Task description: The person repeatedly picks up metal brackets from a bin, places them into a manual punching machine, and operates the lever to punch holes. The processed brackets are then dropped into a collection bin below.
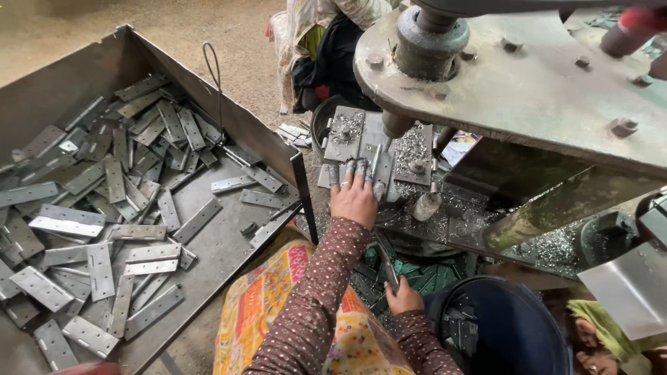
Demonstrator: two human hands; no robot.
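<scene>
A dirt floor (90, 28) lies under your metal tray (229, 125), where many hinge plates (104, 208) wait. Your left hand (354, 198) closes its grip on a plate (376, 167) on the press bed (361, 135); your right hand (403, 298) grips another plate (388, 267) above a dark bucket (507, 326).

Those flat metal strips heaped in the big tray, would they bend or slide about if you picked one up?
The metal strips look like thin punched steel, so probably stiff. Smooth shiny faces suggest they slide easily. Lying flat in the tray, they seem unlikely to roll.
</scene>
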